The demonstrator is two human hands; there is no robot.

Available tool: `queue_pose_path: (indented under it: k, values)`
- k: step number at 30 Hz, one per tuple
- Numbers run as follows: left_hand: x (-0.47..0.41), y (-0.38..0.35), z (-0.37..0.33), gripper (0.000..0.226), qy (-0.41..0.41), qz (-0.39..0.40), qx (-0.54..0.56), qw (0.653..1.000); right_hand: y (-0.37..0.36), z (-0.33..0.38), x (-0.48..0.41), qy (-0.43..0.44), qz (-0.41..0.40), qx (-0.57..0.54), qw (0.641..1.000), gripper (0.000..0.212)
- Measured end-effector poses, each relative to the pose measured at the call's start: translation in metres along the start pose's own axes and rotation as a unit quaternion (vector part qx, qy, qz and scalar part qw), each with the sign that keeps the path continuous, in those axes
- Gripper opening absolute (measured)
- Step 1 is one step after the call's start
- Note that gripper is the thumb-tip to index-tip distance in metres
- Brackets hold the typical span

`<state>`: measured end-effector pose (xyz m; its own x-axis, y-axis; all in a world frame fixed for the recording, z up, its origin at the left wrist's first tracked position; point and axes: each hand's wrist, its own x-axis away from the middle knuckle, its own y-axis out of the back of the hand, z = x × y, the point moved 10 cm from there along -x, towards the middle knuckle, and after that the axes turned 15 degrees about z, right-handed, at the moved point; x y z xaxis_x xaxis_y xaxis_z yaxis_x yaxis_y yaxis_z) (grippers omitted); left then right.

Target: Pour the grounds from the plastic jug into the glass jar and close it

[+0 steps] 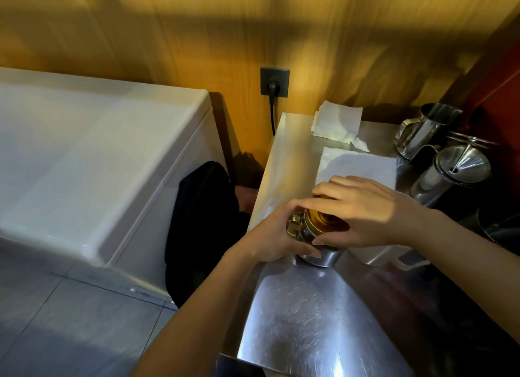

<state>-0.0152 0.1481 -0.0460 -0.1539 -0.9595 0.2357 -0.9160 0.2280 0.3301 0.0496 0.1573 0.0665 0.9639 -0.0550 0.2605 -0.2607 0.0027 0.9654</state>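
Glass jar (318,246) sat just left of the white plastic jug (377,254), left hand (277,236) gripping its body, right hand (363,208) clasping the lid (323,220); likely smooth, breakable, so hold it low.

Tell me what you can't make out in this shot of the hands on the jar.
- Glass jar: head view; left hand and right hand cover most of it, so contents and fill level are hidden.
- Gold lid: right hand hides whether it is seated.
- White plastic jug: right forearm covers the top; inside unseen.
- Dark object at the right edge: cut off.
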Motion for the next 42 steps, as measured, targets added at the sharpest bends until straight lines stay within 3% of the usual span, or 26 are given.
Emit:
queue_pose_path:
  k: [5, 19, 31, 38, 42]
  values:
    - [-0.003, 0.001, -0.007, 0.068, -0.001, 0.044, 0.003, 0.999, -0.003, 0.006, -0.005, 0.014, -0.021, 0.019, 1.000, 0.051]
    - [0.020, -0.002, -0.005, 0.079, 0.021, -0.100, -0.101, 0.990, -0.005, 0.003, 0.000, -0.116, -0.087, 0.013, 0.989, 0.051]
    - [0.036, -0.009, -0.005, 0.076, 0.047, -0.164, -0.122, 0.978, -0.006, 0.002, 0.002, -0.144, -0.103, 0.014, 0.984, 0.047]
    - [0.024, -0.009, 0.000, 0.084, 0.028, -0.095, -0.051, 0.994, -0.003, 0.001, 0.010, -0.171, -0.127, -0.018, 0.977, 0.054]
    - [0.024, -0.011, -0.005, 0.088, 0.019, -0.023, -0.060, 0.998, -0.008, -0.007, 0.015, -0.211, -0.116, -0.052, 0.969, 0.077]
